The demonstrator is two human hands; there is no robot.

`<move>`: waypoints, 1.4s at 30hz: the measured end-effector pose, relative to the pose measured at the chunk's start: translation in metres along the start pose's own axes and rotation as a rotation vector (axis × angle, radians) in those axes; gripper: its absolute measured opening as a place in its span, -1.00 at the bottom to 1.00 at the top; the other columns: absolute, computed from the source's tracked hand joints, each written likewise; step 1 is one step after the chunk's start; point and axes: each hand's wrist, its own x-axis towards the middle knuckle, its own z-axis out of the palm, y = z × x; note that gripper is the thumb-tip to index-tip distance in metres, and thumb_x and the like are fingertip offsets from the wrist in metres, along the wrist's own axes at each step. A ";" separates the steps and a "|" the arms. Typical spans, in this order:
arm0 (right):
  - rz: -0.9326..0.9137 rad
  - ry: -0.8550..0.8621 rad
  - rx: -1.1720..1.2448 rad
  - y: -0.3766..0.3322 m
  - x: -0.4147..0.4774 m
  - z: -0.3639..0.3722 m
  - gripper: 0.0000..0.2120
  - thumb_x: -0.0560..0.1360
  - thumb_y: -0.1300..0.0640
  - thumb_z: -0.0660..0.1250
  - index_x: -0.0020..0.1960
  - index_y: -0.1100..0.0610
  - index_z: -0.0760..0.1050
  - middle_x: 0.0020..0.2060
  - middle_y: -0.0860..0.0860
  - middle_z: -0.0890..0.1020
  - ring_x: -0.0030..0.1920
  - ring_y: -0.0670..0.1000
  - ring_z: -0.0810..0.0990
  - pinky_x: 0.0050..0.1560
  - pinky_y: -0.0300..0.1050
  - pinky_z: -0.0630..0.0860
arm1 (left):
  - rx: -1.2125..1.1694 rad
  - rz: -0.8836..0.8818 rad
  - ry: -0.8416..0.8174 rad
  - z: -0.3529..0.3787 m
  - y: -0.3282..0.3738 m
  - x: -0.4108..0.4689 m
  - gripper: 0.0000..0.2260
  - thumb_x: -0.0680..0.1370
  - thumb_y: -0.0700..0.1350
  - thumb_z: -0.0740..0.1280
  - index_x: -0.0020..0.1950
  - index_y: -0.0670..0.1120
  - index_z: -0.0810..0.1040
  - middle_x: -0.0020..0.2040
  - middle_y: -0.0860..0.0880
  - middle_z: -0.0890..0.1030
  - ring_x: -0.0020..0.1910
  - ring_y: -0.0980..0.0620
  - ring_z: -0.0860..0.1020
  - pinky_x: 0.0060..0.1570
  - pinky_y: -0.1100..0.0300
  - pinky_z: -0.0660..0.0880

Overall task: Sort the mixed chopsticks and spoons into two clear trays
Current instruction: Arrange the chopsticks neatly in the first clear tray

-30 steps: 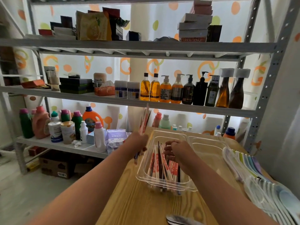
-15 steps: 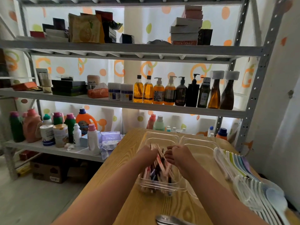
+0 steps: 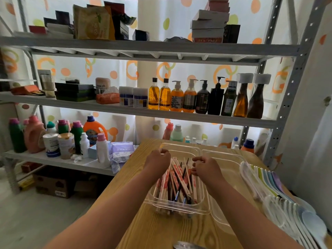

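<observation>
Chopsticks (image 3: 177, 182) lie heaped in the left clear tray (image 3: 201, 209) on the bench (image 3: 161, 232). Both forearms reach forward; left hand (image 3: 158, 159) and right hand (image 3: 206, 167) hover curled, fingers closed, over them, apparently gripping nothing.

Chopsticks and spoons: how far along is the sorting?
The chopsticks already fill the left clear tray. Both the left hand and right hand are curled over that pile, apparently tidying it. The spoons lie fanned on the table; the right tray looks empty.
</observation>
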 end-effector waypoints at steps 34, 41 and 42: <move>-0.376 -0.184 -0.879 0.018 0.022 0.039 -0.76 0.55 0.20 0.16 0.14 0.18 0.52 0.06 0.14 0.57 0.04 0.09 0.55 0.04 -0.13 0.46 | 0.868 0.412 -0.231 0.037 -0.024 0.026 -0.68 0.60 -0.14 0.17 0.35 -0.17 0.39 0.27 -0.18 0.48 0.28 -0.12 0.42 0.25 0.07 0.36; -0.290 -0.288 -0.937 0.017 0.025 0.042 -0.79 0.50 0.26 0.20 0.07 0.19 0.54 0.02 0.13 0.60 0.00 0.10 0.59 0.00 -0.06 0.52 | 0.864 0.297 -0.534 0.038 -0.021 0.029 -0.75 0.57 -0.15 0.23 0.20 -0.19 0.53 0.16 -0.16 0.57 0.14 -0.09 0.54 0.18 0.08 0.46; -0.282 -0.273 -0.904 0.017 0.026 0.042 -0.80 0.50 0.25 0.20 0.05 0.18 0.55 0.00 0.12 0.61 -0.01 0.09 0.59 -0.02 -0.09 0.52 | 0.825 0.301 -0.506 0.037 -0.021 0.029 -0.77 0.55 -0.16 0.24 0.15 -0.20 0.55 0.11 -0.16 0.59 0.10 -0.09 0.55 0.13 0.11 0.46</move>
